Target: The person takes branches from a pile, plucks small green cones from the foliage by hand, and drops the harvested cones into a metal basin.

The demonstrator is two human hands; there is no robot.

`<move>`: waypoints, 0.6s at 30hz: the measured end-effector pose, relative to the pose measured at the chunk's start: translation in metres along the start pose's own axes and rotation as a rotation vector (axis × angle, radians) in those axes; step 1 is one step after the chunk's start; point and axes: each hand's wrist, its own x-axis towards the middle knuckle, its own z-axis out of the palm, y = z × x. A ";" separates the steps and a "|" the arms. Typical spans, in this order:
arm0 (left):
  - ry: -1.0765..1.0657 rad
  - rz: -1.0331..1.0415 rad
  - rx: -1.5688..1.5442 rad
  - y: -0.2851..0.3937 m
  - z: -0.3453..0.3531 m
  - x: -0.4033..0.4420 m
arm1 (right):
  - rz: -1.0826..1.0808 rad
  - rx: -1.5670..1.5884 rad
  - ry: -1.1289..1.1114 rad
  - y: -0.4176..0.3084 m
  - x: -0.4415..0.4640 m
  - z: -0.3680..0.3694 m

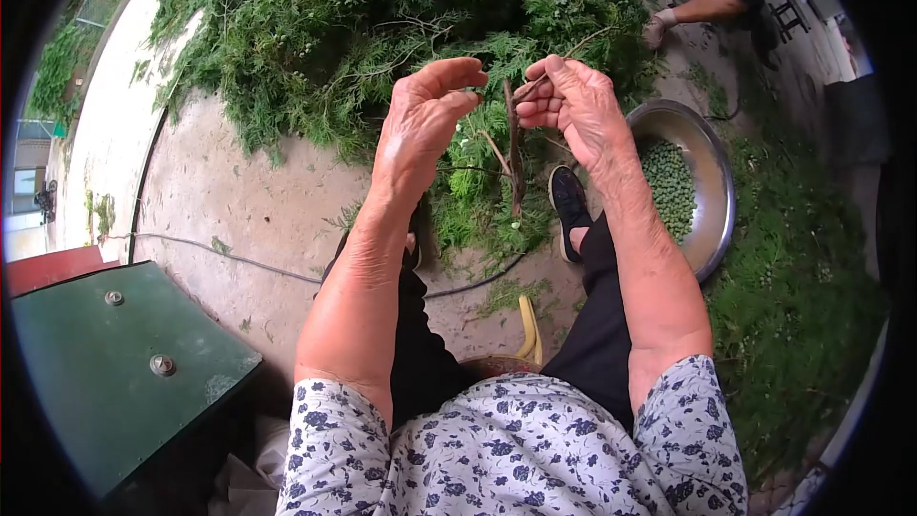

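Observation:
My right hand (pixel 585 115) pinches a thin brown branch (pixel 514 148) between thumb and fingers. Its thicker, bare stem hangs down between my hands, and a side twig sticks out above the fingers. My left hand (pixel 430 113) is raised just left of the branch, fingers curved and apart from the thumb, with nothing visible between them. Below and beyond the hands lie green conifer sprigs (pixel 468 191). A metal bowl (pixel 712 182) to the right of my right forearm holds small green berries (pixel 669 182).
A large heap of cut conifer branches (pixel 306 38) lies ahead. More green clippings (pixel 793 306) cover the ground at right. Another person's gloved hand (pixel 657 27) is at upper right. A green metal box (pixel 134 363) stands at left; a dark cable (pixel 239 260) crosses the concrete.

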 end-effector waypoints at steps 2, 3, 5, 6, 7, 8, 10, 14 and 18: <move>-0.208 -0.080 0.174 -0.006 0.007 -0.005 | -0.108 0.039 -0.034 -0.009 0.003 0.006; -0.275 -0.127 0.274 -0.001 0.014 -0.006 | -0.122 0.073 -0.041 -0.012 0.003 0.011; -0.324 -0.075 0.403 -0.001 0.024 -0.009 | -0.145 0.059 -0.058 -0.015 0.003 0.016; -0.331 -0.073 0.402 -0.006 0.025 -0.009 | -0.166 0.044 -0.080 -0.017 0.002 0.017; -0.267 -0.068 0.290 -0.012 0.025 -0.007 | -0.154 0.065 -0.106 -0.022 0.000 0.019; -0.203 -0.064 0.178 -0.014 0.024 -0.006 | -0.157 0.062 -0.101 -0.025 0.000 0.016; -0.089 -0.184 -0.048 -0.005 0.024 -0.006 | -0.231 0.083 -0.042 -0.030 0.001 0.009; 0.005 -0.149 -0.218 -0.001 0.018 -0.006 | -0.133 0.180 0.307 -0.018 -0.006 -0.018; 0.118 -0.117 -0.402 0.000 0.017 -0.004 | 0.283 0.188 0.347 0.023 -0.025 -0.007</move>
